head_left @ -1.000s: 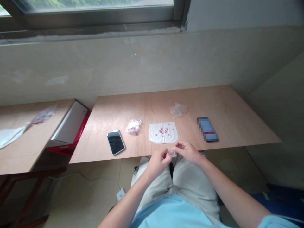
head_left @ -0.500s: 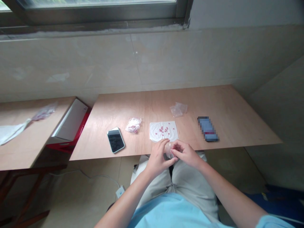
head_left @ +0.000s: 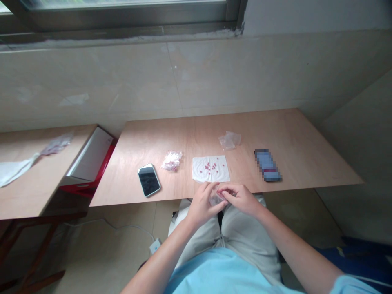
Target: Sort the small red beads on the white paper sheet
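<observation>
Your left hand (head_left: 200, 207) has uncurled since a second ago, spreading around the bag (head_left: 215, 197), its clamp unclear; your right hand (head_left: 241, 199) pinches the bag; the sheet (head_left: 221, 177) lies just beyond.

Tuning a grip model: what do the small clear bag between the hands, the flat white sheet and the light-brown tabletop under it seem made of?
Small clear bag: likely thin, glossy plastic film; see-through, with highlights.
Flat white sheet: matte, creased; cloth or paper, can't tell which.
Light-brown tabletop: smooth, low-sheen board, probably wood or wood-look laminate, from the faint streaky grain.
</observation>
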The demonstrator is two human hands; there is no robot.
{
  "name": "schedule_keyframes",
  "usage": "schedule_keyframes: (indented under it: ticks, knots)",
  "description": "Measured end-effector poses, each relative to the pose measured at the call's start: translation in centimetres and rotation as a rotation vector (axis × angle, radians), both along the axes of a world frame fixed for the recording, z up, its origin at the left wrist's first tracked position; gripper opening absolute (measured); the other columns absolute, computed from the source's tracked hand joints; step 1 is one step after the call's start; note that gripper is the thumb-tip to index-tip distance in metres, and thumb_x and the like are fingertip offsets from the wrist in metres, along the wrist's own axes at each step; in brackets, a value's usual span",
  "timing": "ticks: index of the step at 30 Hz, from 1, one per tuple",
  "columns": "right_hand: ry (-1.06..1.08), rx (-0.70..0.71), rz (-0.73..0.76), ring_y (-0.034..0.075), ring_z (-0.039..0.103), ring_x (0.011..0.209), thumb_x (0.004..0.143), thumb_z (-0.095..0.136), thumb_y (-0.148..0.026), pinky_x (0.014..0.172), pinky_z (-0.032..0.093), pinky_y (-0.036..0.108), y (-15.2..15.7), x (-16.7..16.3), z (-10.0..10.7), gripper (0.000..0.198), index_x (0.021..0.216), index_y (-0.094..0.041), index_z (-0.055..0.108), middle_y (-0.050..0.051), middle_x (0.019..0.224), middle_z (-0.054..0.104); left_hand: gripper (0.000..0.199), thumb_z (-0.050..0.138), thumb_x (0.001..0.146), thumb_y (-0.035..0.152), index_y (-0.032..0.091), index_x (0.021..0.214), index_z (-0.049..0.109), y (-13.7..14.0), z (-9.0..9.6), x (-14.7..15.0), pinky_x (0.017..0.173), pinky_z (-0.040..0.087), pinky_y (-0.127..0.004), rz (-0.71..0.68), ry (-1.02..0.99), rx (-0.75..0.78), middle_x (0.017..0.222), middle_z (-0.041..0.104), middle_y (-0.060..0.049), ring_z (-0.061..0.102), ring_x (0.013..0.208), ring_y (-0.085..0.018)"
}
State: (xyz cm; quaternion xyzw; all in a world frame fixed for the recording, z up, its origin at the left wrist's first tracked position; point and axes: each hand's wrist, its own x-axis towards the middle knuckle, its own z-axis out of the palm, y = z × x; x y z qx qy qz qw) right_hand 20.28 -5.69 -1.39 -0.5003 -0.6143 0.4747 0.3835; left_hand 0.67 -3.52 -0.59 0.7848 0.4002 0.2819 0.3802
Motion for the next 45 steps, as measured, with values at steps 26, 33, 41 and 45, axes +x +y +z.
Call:
schedule_keyframes:
  ticks: [26,33,41,45]
  knots:
    - [-0.037,0.184,0.0,0.018,0.065,0.083,0.094,0.061,-0.025,0.074,0.055,0.031,0.2,0.7,-0.2,0.015,0.109,-0.022,0.062,0.005,0.098,0.066,0.038,0.058,0.096,0.049,0.019,0.116,0.067,1.2,-0.5,-0.5,0.082,0.049,-0.031,0.006,-0.274,-0.409,0.108,0.071,-0.009,0.064,0.096,-0.022]
    - [-0.192,0.301,-0.226,0.028,0.056,0.127,0.088,0.063,-0.023,0.107,0.047,0.047,5.0,1.6,-4.4,0.049,0.135,-0.022,0.049,0.013,0.134,0.058,0.048,0.059,0.092,0.058,0.021,0.122,0.064,7.3,-0.9,-3.2,0.068,0.046,-0.028,0.117,0.165,-0.133,0.094,0.07,-0.005,0.062,0.075,-0.018]
    - [-0.368,0.396,-0.325,0.029,0.046,0.137,0.078,0.049,-0.008,0.118,0.038,0.049,12.7,-0.6,-8.2,0.066,0.143,-0.011,0.044,0.019,0.143,0.051,0.047,0.062,0.088,0.056,0.022,0.12,0.067,14.2,0.4,-2.8,0.072,0.046,-0.033,-0.09,0.772,0.196,0.104,0.072,-0.01,0.068,0.084,-0.026]
    - [-0.423,0.427,-0.297,0.028,0.041,0.141,0.08,0.041,-0.006,0.122,0.032,0.051,13.3,-2.0,-9.2,0.064,0.144,-0.01,0.045,0.018,0.146,0.049,0.039,0.064,0.085,0.053,0.019,0.103,0.073,15.0,0.7,-1.5,0.074,0.045,-0.037,-0.227,0.947,0.293,0.095,0.071,-0.013,0.068,0.085,-0.03]
